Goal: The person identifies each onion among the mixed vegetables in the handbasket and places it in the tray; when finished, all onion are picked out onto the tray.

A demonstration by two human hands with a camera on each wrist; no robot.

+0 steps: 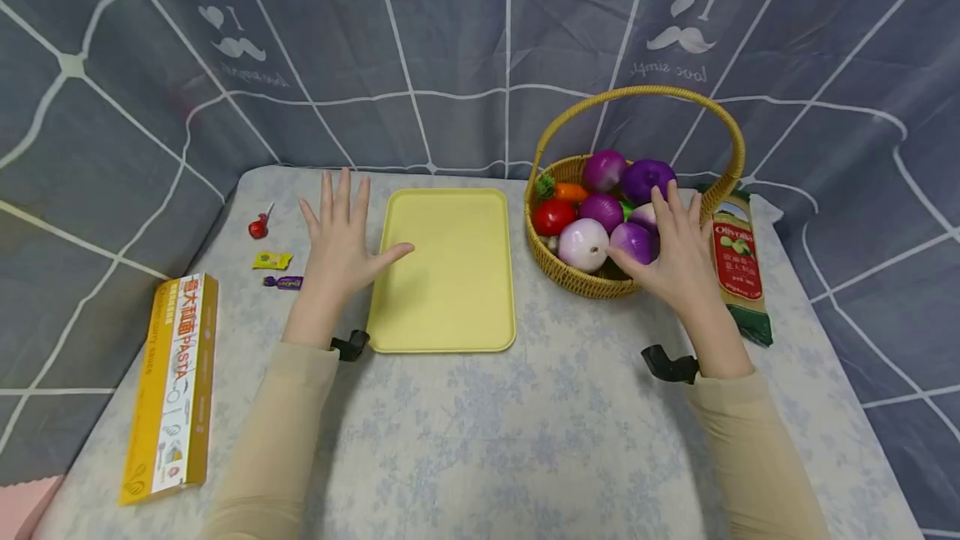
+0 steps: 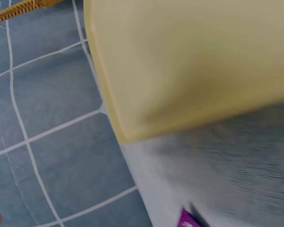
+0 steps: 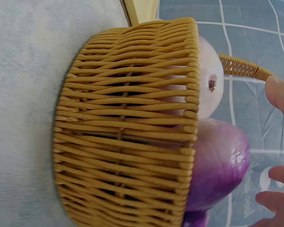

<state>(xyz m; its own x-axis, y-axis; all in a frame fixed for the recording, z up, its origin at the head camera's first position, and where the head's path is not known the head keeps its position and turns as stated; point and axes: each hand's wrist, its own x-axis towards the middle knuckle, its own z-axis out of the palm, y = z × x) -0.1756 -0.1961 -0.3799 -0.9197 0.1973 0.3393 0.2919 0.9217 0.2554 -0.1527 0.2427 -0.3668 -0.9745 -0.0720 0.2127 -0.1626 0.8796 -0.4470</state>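
Observation:
My left hand (image 1: 339,236) is spread flat in the air, its thumb reaching over the left edge of a yellow tray (image 1: 442,273). Nothing is in it. On the other side, my right hand (image 1: 675,252) hovers with fingers spread at the front right of a wicker basket (image 1: 570,277). Inside the basket lie purple onions (image 1: 602,212), a whitish onion (image 1: 583,244), a tomato (image 1: 553,217) and a carrot (image 1: 572,192). In the right wrist view, the fingers (image 3: 278,92) stand apart from a purple-white onion (image 3: 220,163) at the basket's rim.
Left of the tray lie a red lollipop (image 1: 258,227), a yellow-wrapped candy (image 1: 272,260) and a purple-wrapped candy (image 1: 283,282). A yellow pasta box (image 1: 171,386) lies at the table's left edge. Right of the basket is an Olivoilà packet (image 1: 738,265). A grey checked curtain (image 1: 457,40) hangs behind.

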